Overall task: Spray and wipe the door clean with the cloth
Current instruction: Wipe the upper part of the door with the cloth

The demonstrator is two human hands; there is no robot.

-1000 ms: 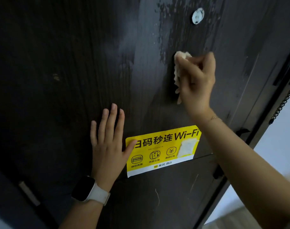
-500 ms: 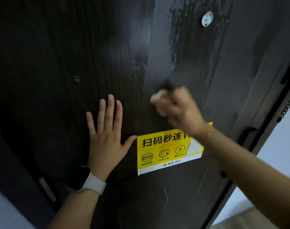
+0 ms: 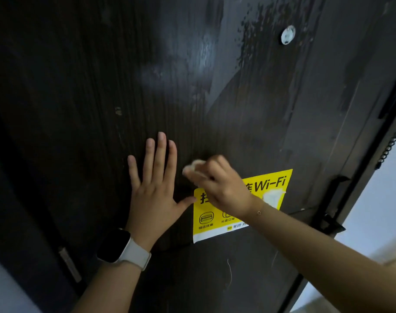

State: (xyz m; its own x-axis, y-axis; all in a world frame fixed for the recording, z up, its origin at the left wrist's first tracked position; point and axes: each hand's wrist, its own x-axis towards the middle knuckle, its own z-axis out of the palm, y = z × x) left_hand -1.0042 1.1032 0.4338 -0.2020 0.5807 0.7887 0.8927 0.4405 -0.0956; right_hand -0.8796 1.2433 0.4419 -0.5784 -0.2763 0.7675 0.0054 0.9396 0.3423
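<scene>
Up close, dark door streaked wet, pale cloth bunched

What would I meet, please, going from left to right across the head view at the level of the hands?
Left hand flat on the door → cloth → right hand → yellow Wi-Fi sticker → door chain.

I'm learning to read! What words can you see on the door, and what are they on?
"Wi-Fi": big black letters on the yellow sticker stuck on the door.
Big Chinese characters beside it: mostly hidden behind the right hand gripping the cloth.
Small Chinese captions under the sticker's icons: too small to read.
Nothing else has writing.
</scene>
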